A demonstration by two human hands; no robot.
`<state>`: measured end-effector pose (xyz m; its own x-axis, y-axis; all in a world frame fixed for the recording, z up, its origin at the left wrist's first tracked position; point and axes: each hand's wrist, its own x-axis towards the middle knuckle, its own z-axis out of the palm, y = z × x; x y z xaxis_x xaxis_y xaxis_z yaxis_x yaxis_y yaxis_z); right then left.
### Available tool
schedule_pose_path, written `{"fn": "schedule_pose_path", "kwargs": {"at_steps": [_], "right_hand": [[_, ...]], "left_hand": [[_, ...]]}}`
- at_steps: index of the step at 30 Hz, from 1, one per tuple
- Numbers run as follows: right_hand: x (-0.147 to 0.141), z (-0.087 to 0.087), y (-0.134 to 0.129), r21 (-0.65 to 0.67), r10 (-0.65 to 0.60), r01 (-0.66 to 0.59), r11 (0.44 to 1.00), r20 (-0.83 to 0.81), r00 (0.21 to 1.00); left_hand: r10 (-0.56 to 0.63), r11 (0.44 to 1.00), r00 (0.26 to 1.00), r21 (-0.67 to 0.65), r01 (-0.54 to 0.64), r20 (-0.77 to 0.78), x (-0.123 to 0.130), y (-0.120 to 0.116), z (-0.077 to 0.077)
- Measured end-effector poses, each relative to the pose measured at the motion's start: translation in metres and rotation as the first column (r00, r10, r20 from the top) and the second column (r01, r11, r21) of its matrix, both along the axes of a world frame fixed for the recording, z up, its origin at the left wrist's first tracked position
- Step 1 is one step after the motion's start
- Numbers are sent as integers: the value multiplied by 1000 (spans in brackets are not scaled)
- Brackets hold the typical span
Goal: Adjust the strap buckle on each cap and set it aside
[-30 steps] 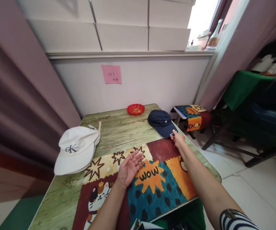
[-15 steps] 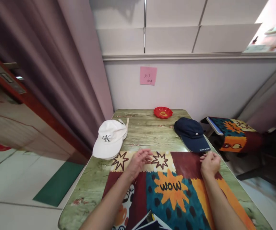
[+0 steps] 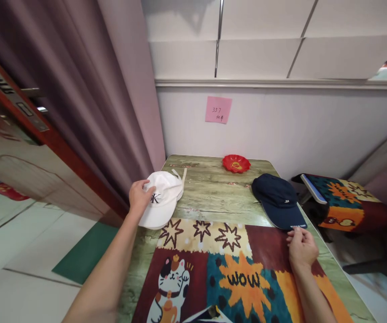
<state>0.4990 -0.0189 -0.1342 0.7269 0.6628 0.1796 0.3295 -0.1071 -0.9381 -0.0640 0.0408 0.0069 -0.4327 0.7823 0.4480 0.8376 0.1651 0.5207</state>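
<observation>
A white cap with a "K" on its front lies at the table's left side. Over its left part is my left hand, fingers apart, thumb near the lettering; whether it presses on the cloth is unclear. At the right sits a navy cap, brim toward me. My right hand is curled by the brim's front edge, fingertips at or very near it; its grip is hard to make out. Beneath lies a colourful mat with "WOW" and a cat drawing.
A red scalloped dish stands at the back of the wood-patterned table. Part of a dark, white-edged item shows at the bottom edge. A pink note is on the wall. A mat-covered stool stands at right.
My left hand has moved left from above the mat to the white cap. My right hand stays near the navy cap's brim. The view has shifted slightly left.
</observation>
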Motion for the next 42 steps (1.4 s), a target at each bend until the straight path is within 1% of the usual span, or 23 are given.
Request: {"fn": "schedule_pose_path", "kwargs": {"at_steps": [4, 8, 12, 14, 16, 18, 19, 21, 23, 25, 26, 28, 30, 32, 34, 35, 36, 37, 38, 39, 40, 41, 42], "right_hand": [[-2, 1, 1, -4, -20, 21, 1000, 41, 999], [-7, 7, -3, -3, 4, -4, 1000, 80, 997], [-32, 29, -5, 44, 98, -99, 994, 33, 995], [-55, 48, -5, 101, 190, -185, 978, -39, 981], [-83, 70, -4, 175, 332, -307, 936, -143, 932], [-114, 93, -1, 211, 521, -479, 852, -255, 814], [-129, 104, 0, 213, 613, -575, 790, -310, 727], [-157, 124, 5, 222, 757, -745, 629, -389, 524], [-181, 139, 13, 288, 817, -825, 486, -484, 313], [-198, 148, 23, 400, 804, -835, 378, -589, 83], [-204, 150, 28, 457, 783, -817, 352, -622, -10], [-210, 152, 36, 559, 744, -748, 358, -655, -133], [-208, 153, 42, 619, 714, -689, 376, -668, -210], [-201, 155, 43, 647, 694, -662, 378, -672, -260], [-192, 158, 41, 665, 698, -640, 385, -664, -269], [-188, 160, 40, 678, 710, -619, 397, -654, -261], [-185, 162, 38, 690, 722, -596, 411, -645, -249], [-183, 164, 37, 699, 730, -576, 424, -640, -241], [-183, 165, 35, 705, 732, -559, 436, -639, -235], [-183, 165, 33, 707, 729, -549, 446, -643, -235], [-185, 164, 32, 706, 722, -546, 452, -648, -240], [-187, 162, 30, 704, 716, -545, 454, -653, -247], [-190, 159, 28, 706, 711, -542, 456, -656, -255]], "left_hand": [[-29, 999, 998, -24, 28, -58, 5, -4, -7], [-31, 999, 995, -19, 29, -100, 6, -6, -1], [-56, 998, 991, 34, 60, -124, 9, -6, 18], [-95, 989, 986, 99, 110, -139, 17, -7, 34], [-142, 971, 978, 171, 167, -150, 30, -10, 54], [-195, 948, 970, 226, 224, -147, 49, -15, 75], [-224, 935, 965, 250, 253, -138, 60, -17, 85], [-268, 910, 959, 301, 285, -97, 82, -23, 102], [-312, 893, 950, 334, 303, -26, 104, -29, 113], [-384, 872, 920, 358, 333, 79, 126, -32, 115], [-425, 860, 894, 370, 351, 140, 136, -32, 113], [-500, 837, 828, 388, 386, 253, 154, -32, 104], [-553, 822, 758, 376, 428, 346, 166, -32, 89], [-582, 813, 672, 361, 457, 458, 172, -32, 70], [-537, 840, 554, 340, 423, 637, 171, -33, 48], [-465, 873, 471, 302, 383, 749, 169, -34, 37], [-366, 902, 357, 232, 365, 859, 168, -36, 27], [-255, 907, 214, 156, 392, 943, 168, -39, 18], [-151, 881, 57, 108, 461, 987, 169, -41, 10], [-65, 830, -97, 108, 548, 993, 171, -44, 5], [-5, 768, -236, 155, 621, 972, 176, -47, 2], [26, 713, -355, 232, 662, 935, 181, -50, 1], [34, 673, -451, 313, 670, 892, 187, -53, 2]]}}
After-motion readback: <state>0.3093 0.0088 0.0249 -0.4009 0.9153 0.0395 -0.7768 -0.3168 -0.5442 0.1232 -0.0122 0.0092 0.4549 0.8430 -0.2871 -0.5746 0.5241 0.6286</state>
